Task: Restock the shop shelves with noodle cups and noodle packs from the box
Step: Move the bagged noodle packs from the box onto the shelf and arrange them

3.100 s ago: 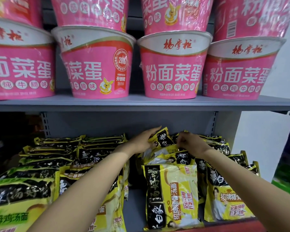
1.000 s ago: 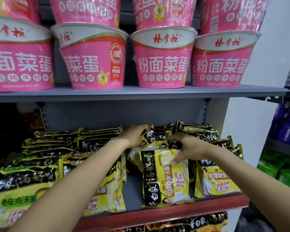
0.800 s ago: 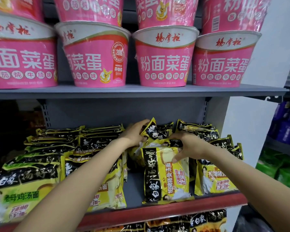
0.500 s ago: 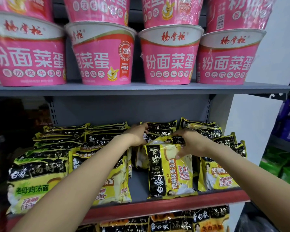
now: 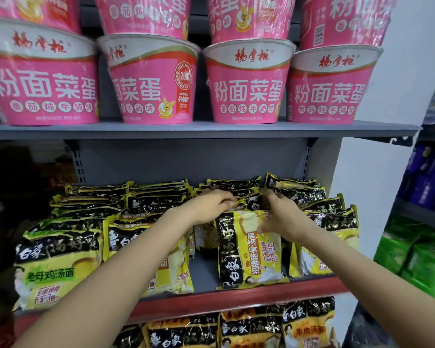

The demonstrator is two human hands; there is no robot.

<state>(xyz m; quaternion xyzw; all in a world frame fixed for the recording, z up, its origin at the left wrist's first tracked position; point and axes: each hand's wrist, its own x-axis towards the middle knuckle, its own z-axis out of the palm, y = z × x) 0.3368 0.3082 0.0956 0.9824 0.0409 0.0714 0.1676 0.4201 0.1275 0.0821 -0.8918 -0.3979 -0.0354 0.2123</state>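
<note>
Yellow-and-black noodle packs fill the middle shelf point(image 5: 236, 296) in several leaning rows. My left hand point(image 5: 211, 204) pinches the top edge of a pack point(image 5: 251, 200) in the middle row. My right hand point(image 5: 278, 217) grips the upper right corner of the front pack point(image 5: 246, 249) of that row, with the thumb on its face. Large pink noodle cups point(image 5: 246, 84) stand stacked two high on the grey shelf point(image 5: 201, 130) above. The box is out of view.
More noodle packs point(image 5: 251, 327) show on the shelf below the red edge. A white end panel point(image 5: 377, 172) closes the shelf on the right. Beyond it, another rack holds green packs point(image 5: 417, 257) and blue packs point(image 5: 427, 177). Dark clutter sits at far left.
The view has pulled back a little from the shelf. Both hands have stayed on the middle row of packs, working the packs upright and pressing them together.
</note>
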